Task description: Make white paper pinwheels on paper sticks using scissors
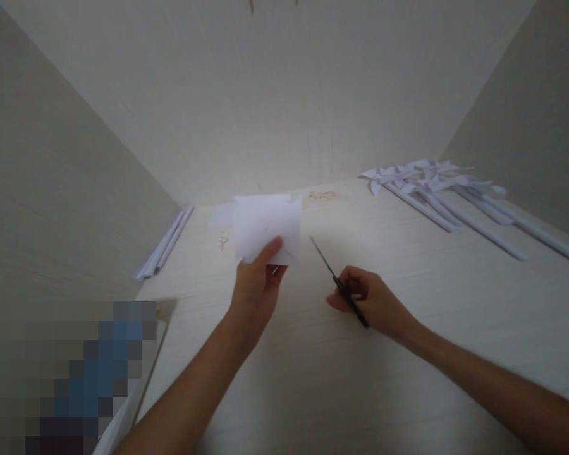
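White paper sits pinched in my left hand at frame centre above the surface, while my right hand grips closed scissors just right of it, so I'd hold the sheet taut before cutting.

White sheet of paper, plain and unmarked. Black scissors, dark from tip to handle. Pale cream table with faint wood grain. White paper pinwheels on white rolled sticks. White paper rolls, tinged slightly bluish. Off-white walls, plain.
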`<action>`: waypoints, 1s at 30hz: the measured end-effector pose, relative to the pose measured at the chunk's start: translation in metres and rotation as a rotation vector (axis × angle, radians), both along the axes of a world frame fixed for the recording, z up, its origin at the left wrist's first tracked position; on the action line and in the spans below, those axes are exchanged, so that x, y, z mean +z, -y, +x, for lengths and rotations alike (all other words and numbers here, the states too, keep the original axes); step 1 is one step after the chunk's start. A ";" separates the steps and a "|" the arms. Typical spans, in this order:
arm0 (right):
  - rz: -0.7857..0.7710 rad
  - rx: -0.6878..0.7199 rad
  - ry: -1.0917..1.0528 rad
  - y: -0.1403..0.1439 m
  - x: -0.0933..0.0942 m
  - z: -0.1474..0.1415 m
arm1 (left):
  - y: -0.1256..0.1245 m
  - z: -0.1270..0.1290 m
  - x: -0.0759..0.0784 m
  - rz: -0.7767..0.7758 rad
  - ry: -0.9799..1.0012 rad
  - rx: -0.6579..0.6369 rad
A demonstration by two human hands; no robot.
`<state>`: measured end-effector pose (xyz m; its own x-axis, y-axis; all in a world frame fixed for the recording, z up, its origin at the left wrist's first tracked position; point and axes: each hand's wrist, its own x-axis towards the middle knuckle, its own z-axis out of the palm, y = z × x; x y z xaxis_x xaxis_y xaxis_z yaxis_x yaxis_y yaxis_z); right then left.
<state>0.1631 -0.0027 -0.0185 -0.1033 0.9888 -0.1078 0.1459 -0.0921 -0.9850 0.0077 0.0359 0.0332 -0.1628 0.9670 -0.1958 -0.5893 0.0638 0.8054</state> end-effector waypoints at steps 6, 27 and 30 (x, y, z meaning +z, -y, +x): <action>-0.026 0.095 0.143 0.006 -0.002 -0.005 | -0.001 -0.004 0.011 0.019 0.066 0.032; 0.040 -0.150 -0.311 0.005 0.000 -0.007 | 0.033 0.028 -0.028 -0.061 -0.506 -0.138; 0.000 -0.138 -0.308 0.003 -0.002 -0.006 | 0.031 0.028 -0.028 -0.027 -0.596 -0.129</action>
